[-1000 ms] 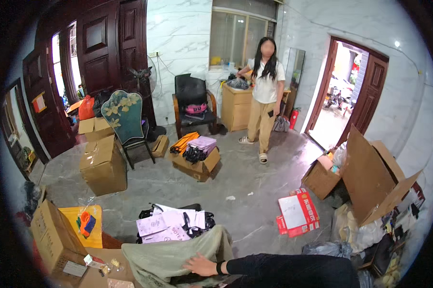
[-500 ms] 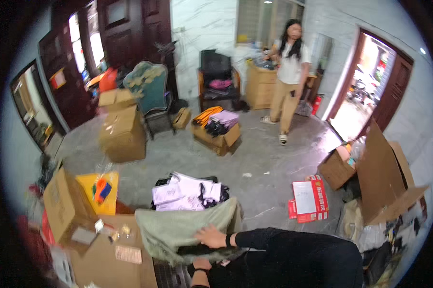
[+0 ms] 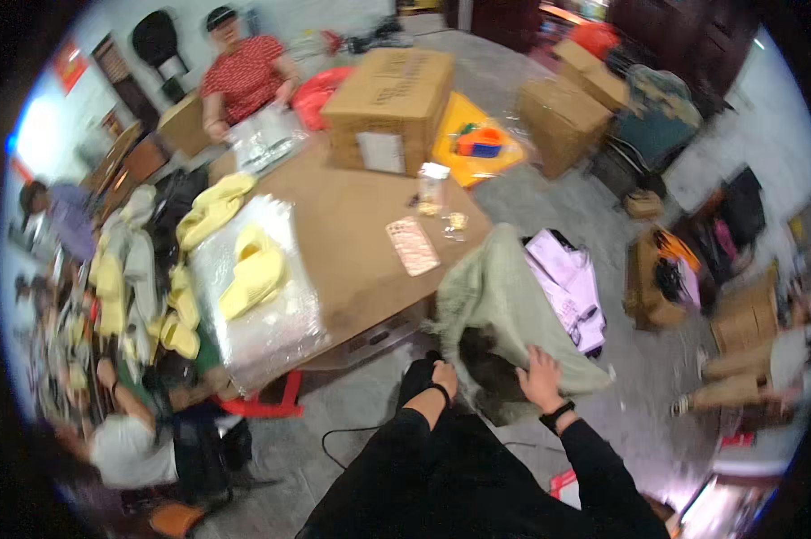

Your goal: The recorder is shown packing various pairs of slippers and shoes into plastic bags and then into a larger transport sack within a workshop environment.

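A pale green woven sack [image 3: 500,283] stands before my legs, its dark mouth gaping toward me. My right hand [image 3: 540,379] lies on the rim at the right, fingers spread against the cloth. At the left side of the mouth, my left hand [image 3: 444,379] is curled, seeming to grip the edge; its fingertips are partly hidden. Just beyond the sack, a stack of lilac packs [image 3: 563,283] sits on the floor. A brown table [image 3: 352,216] at the left bears a quilted pink phone case [image 3: 413,245] and small clear packets.
Yellow slippers [image 3: 253,274] lie on clear plastic bags at the table's left. A large carton [image 3: 387,103] stands at its far end, with a person in red [image 3: 248,76] beyond. A red stool [image 3: 275,397] is below the table. More cartons [image 3: 563,121] stand far right.
My view has swung left, bringing in the table's left side, the slippers and the person in red. The standing person now appears at the right edge. My right hand stays on the sack.
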`<action>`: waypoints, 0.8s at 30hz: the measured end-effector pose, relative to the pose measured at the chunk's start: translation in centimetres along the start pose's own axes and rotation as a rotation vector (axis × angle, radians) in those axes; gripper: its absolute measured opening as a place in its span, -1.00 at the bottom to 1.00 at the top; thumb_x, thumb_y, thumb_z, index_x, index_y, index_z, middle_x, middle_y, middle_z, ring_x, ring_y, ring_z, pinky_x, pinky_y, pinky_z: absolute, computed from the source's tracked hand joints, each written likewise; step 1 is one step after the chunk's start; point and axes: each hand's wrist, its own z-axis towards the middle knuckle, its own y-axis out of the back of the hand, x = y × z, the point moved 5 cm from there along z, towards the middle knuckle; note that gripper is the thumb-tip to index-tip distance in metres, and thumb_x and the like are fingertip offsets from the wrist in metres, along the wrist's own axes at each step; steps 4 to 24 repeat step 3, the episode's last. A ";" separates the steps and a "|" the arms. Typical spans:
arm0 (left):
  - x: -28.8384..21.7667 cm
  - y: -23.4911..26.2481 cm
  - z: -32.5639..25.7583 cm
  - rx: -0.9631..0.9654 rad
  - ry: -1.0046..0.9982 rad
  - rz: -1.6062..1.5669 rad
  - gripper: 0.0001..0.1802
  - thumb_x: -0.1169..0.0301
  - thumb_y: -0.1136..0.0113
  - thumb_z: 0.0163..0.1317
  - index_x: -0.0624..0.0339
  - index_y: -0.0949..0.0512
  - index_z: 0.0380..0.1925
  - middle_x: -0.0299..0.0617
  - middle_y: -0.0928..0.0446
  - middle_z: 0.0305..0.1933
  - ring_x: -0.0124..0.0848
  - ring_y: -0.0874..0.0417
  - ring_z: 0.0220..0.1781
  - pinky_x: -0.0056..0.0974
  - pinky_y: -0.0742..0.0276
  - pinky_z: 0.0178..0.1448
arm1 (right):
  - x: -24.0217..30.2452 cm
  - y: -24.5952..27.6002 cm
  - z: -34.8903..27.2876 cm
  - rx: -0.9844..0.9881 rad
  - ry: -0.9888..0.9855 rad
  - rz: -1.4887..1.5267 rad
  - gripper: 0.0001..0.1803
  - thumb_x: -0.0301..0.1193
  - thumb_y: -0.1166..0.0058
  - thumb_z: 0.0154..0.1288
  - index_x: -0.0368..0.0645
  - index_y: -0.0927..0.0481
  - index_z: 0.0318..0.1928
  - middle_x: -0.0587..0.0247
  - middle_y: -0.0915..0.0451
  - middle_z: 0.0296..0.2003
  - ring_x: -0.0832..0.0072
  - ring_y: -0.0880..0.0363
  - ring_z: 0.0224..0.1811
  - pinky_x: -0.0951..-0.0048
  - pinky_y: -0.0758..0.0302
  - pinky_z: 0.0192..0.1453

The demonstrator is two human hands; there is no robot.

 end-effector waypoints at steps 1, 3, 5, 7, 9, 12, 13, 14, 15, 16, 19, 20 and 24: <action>1.4 -1.8 -0.2 -0.017 0.065 -0.073 -0.61 0.19 0.11 0.22 0.02 -0.40 0.02 -0.22 -0.26 0.15 -0.24 -0.23 0.17 -0.02 -0.12 0.15 | 0.7 -0.1 0.2 0.014 0.029 0.010 -0.29 -0.20 -0.07 0.00 -0.08 -0.14 0.17 0.08 -0.26 0.08 0.13 -0.19 0.12 -0.05 -0.07 0.15; 3.1 -3.1 -0.4 0.095 0.149 -0.173 -0.56 0.16 0.13 0.24 0.00 -0.30 0.11 -0.21 -0.16 0.23 -0.22 -0.16 0.24 0.03 -0.01 0.25 | 2.1 -0.7 1.5 0.039 0.110 0.007 -0.25 -0.17 -0.10 -0.03 -0.07 -0.13 0.18 0.09 -0.25 0.09 0.13 -0.17 0.13 -0.05 -0.05 0.16; 3.1 -3.1 -0.4 0.095 0.149 -0.173 -0.56 0.16 0.13 0.24 0.00 -0.30 0.11 -0.21 -0.16 0.23 -0.22 -0.16 0.24 0.03 -0.01 0.25 | 2.1 -0.7 1.5 0.039 0.110 0.007 -0.25 -0.17 -0.10 -0.03 -0.07 -0.13 0.18 0.09 -0.25 0.09 0.13 -0.17 0.13 -0.05 -0.05 0.16; 3.1 -3.1 -0.4 0.095 0.149 -0.173 -0.56 0.16 0.13 0.24 0.00 -0.30 0.11 -0.21 -0.16 0.23 -0.22 -0.16 0.24 0.03 -0.01 0.25 | 2.1 -0.7 1.5 0.039 0.110 0.007 -0.25 -0.17 -0.10 -0.03 -0.07 -0.13 0.18 0.09 -0.25 0.09 0.13 -0.17 0.13 -0.05 -0.05 0.16; 3.1 -3.1 -0.4 0.095 0.149 -0.173 -0.56 0.16 0.13 0.24 0.00 -0.30 0.11 -0.21 -0.16 0.23 -0.22 -0.16 0.24 0.03 -0.01 0.25 | 2.1 -0.7 1.5 0.039 0.110 0.007 -0.25 -0.17 -0.10 -0.03 -0.07 -0.13 0.18 0.09 -0.25 0.09 0.13 -0.17 0.13 -0.05 -0.05 0.16; 3.1 -3.1 -0.4 0.095 0.149 -0.173 -0.56 0.16 0.13 0.24 0.00 -0.30 0.11 -0.21 -0.16 0.23 -0.22 -0.16 0.24 0.03 -0.01 0.25 | 2.1 -0.7 1.5 0.039 0.110 0.007 -0.25 -0.17 -0.10 -0.03 -0.07 -0.13 0.18 0.09 -0.25 0.09 0.13 -0.17 0.13 -0.05 -0.05 0.16; 3.1 -3.1 -0.4 0.095 0.149 -0.173 -0.56 0.16 0.13 0.24 0.00 -0.30 0.11 -0.21 -0.16 0.23 -0.22 -0.16 0.24 0.03 -0.01 0.25 | 2.1 -0.7 1.5 0.039 0.110 0.007 -0.25 -0.17 -0.10 -0.03 -0.07 -0.13 0.18 0.09 -0.25 0.09 0.13 -0.17 0.13 -0.05 -0.05 0.16; 3.1 -3.1 -0.4 0.095 0.149 -0.173 -0.56 0.16 0.13 0.24 0.00 -0.30 0.11 -0.21 -0.16 0.23 -0.22 -0.16 0.24 0.03 -0.01 0.25 | 2.1 -0.7 1.5 0.039 0.110 0.007 -0.25 -0.17 -0.10 -0.03 -0.07 -0.13 0.18 0.09 -0.25 0.09 0.13 -0.17 0.13 -0.05 -0.05 0.16; 3.1 -3.1 -0.4 0.095 0.149 -0.173 -0.56 0.16 0.13 0.24 0.00 -0.30 0.11 -0.21 -0.16 0.23 -0.22 -0.16 0.24 0.03 -0.01 0.25 | 2.1 -0.7 1.5 0.039 0.110 0.007 -0.25 -0.17 -0.10 -0.03 -0.07 -0.13 0.18 0.09 -0.25 0.09 0.13 -0.17 0.13 -0.05 -0.05 0.16; 3.1 -3.1 -0.4 0.095 0.149 -0.173 -0.56 0.16 0.13 0.24 0.00 -0.30 0.11 -0.21 -0.16 0.23 -0.22 -0.16 0.24 0.03 -0.01 0.25 | 2.1 -0.7 1.5 0.039 0.110 0.007 -0.25 -0.17 -0.10 -0.03 -0.07 -0.13 0.18 0.09 -0.25 0.09 0.13 -0.17 0.13 -0.05 -0.05 0.16; 3.1 -3.1 -0.4 0.095 0.149 -0.173 -0.56 0.16 0.13 0.24 0.00 -0.30 0.11 -0.21 -0.16 0.23 -0.22 -0.16 0.24 0.03 -0.01 0.25 | 2.1 -0.7 1.5 0.039 0.110 0.007 -0.25 -0.17 -0.10 -0.03 -0.07 -0.13 0.18 0.09 -0.25 0.09 0.13 -0.17 0.13 -0.05 -0.05 0.16; 3.1 -3.1 -0.4 0.095 0.149 -0.173 -0.56 0.16 0.13 0.24 0.00 -0.30 0.11 -0.21 -0.16 0.23 -0.22 -0.16 0.24 0.03 -0.01 0.25 | 2.1 -0.7 1.5 0.039 0.110 0.007 -0.25 -0.17 -0.10 -0.03 -0.07 -0.13 0.18 0.09 -0.25 0.09 0.13 -0.17 0.13 -0.05 -0.05 0.16; 3.1 -3.1 -0.4 0.095 0.149 -0.173 -0.56 0.16 0.13 0.24 0.00 -0.30 0.11 -0.21 -0.16 0.23 -0.22 -0.16 0.24 0.03 -0.01 0.25 | 2.1 -0.7 1.5 0.039 0.110 0.007 -0.25 -0.17 -0.10 -0.03 -0.07 -0.13 0.18 0.09 -0.25 0.09 0.13 -0.17 0.13 -0.05 -0.05 0.16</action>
